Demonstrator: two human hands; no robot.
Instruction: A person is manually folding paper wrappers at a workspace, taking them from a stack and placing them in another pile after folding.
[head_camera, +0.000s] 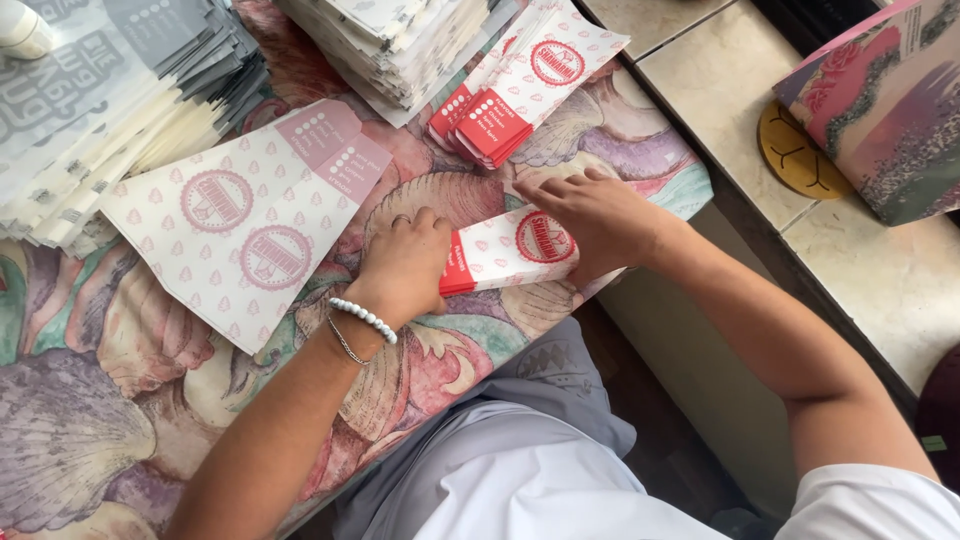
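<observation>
My left hand (405, 262) is closed in a loose fist and presses on the red-edged end of a folded white paper bag (505, 250) with a round red emblem. It wears a white bead bracelet and a thin chain. My right hand (590, 215) lies flat with fingers spread on the bag's other end, near the table edge. The bag rests on a table covered by a floral, shell-patterned cloth (100, 400).
A fan of flat unfolded pink-printed sheets (240, 220) lies left of my hands. Folded bags (520, 80) are stacked behind them. Grey and white paper stacks (110, 90) sit at far left and top centre (400, 40). A tiled ledge (720, 110) holds a patterned box (885, 110).
</observation>
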